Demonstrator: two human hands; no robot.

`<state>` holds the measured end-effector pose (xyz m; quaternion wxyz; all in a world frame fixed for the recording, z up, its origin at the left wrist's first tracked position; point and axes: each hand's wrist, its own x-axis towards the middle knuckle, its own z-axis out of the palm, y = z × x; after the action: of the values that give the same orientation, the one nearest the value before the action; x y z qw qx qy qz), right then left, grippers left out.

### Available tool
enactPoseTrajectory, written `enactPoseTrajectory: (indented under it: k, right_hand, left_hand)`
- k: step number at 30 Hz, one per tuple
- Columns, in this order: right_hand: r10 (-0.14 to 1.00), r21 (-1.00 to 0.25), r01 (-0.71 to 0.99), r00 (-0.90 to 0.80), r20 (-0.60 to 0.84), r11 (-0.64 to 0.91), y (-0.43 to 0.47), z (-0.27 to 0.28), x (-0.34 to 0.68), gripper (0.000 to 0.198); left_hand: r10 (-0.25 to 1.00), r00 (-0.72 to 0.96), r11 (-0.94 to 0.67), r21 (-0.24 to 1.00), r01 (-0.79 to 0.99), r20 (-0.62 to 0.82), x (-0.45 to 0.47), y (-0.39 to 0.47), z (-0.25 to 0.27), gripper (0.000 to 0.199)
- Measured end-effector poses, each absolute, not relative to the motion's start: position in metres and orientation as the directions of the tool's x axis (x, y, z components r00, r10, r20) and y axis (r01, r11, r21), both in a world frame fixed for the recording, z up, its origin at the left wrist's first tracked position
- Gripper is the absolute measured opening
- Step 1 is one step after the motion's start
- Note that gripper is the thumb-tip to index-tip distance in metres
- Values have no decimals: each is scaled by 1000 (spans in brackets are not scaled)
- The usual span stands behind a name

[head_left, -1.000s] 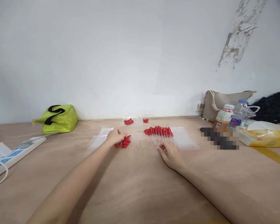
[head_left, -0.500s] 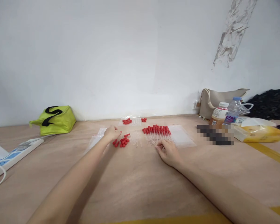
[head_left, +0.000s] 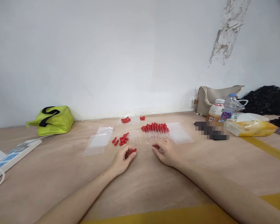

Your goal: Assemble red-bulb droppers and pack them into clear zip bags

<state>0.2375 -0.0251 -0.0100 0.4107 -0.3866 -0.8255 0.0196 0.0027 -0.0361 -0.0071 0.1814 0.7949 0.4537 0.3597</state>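
Note:
My left hand (head_left: 122, 159) is closed on a red rubber dropper bulb (head_left: 133, 151), its narrow end pointing right. My right hand (head_left: 164, 151) is pinched at the near edge of a row of glass droppers (head_left: 156, 132) topped with red bulbs. A thin, clear glass tube (head_left: 148, 143), only faintly visible, pokes out left of its fingertips. Between the hands and slightly farther back lie loose glass tubes (head_left: 134, 136). A small heap of red bulbs (head_left: 124, 139) sits to their left.
Clear plastic bags (head_left: 99, 140) lie at left, and another bag (head_left: 180, 133) lies right of the droppers. More bulbs (head_left: 126, 119) rest near the wall. A lime bag (head_left: 53, 119) and power strip (head_left: 16, 157) stand left; bottles (head_left: 216, 111) and a tissue pack (head_left: 254, 126) right.
My left hand has come back from beside the plastic bags toward me and to the right, now with a red bulb in its fingers. My right hand has stayed nearly in place.

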Motion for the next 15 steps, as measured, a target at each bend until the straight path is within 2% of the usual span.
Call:
enactPoseTrajectory:
  k: [3,10,15]
  right_hand:
    - [637,-340,592,-412,652,731,-31,-9,231,12]
    - [578,-256,567,-511,636,783,-35,-9,224,14]
    - [563,-224,555,-571,598,801,-36,-9,222,16]
  left_hand:
    - [857,351,-515,646,563,376,4,-38,-6,19]
    - [824,406,-566,619,544,396,7,-44,-3,19]
    - [825,435,-560,617,553,360,7,-46,-1,17]
